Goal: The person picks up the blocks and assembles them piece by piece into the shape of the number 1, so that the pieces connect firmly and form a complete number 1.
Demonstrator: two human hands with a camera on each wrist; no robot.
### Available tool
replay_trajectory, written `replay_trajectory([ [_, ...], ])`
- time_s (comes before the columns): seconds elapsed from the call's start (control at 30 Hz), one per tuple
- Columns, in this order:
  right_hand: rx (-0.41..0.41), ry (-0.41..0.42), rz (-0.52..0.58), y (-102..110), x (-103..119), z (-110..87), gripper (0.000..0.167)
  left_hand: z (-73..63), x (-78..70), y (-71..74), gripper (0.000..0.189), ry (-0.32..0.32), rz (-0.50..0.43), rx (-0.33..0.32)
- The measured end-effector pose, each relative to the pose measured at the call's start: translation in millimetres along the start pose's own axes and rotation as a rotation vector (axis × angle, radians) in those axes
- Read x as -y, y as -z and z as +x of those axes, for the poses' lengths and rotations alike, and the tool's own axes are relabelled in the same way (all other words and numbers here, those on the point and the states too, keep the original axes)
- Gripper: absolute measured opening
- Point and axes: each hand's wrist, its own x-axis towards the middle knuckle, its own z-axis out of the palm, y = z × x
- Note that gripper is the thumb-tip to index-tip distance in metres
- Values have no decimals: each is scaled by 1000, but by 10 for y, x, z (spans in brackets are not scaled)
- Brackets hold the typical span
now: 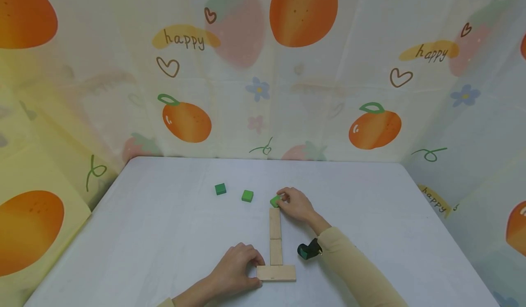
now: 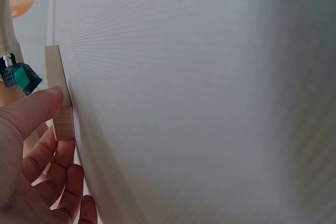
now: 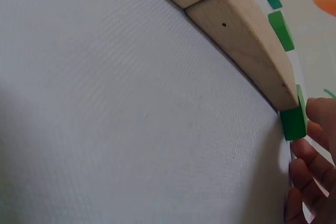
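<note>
Three pale wooden blocks lie on the white table in an upside-down T in the head view. My left hand (image 1: 233, 270) pinches the left end of the crosswise block (image 1: 276, 273), its thumb (image 2: 44, 106) against one side. From that block, a near block (image 1: 276, 252) and a far block (image 1: 275, 223) run end to end away from me. At the far end, my right hand (image 1: 297, 204) holds a light green cube (image 1: 274, 201) between thumb and fingers. In the right wrist view this green cube (image 3: 294, 123) sits right at the wooden block's end.
Left of the right hand, another light green cube (image 1: 247, 195) and a darker green cube (image 1: 220, 189) rest on the white table (image 1: 164, 215). A black wrist camera (image 1: 309, 250) hangs under the right forearm. A fruit-patterned cloth (image 1: 296, 79) rises behind the table.
</note>
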Motion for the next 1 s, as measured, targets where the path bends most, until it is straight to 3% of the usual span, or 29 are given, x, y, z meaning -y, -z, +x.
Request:
replay_trajectory([
  [0.4,42,90,67,38,-119,-19,31,2,-7,11,31,-1,1,3],
  [0.7,91,177,19,63,-170,-16,34,-1,-11,11,31,-8,8,-4],
  [1.0,97,193,16,53,-187,-14,32,-11,-5,11,31,-30,13,-18],
])
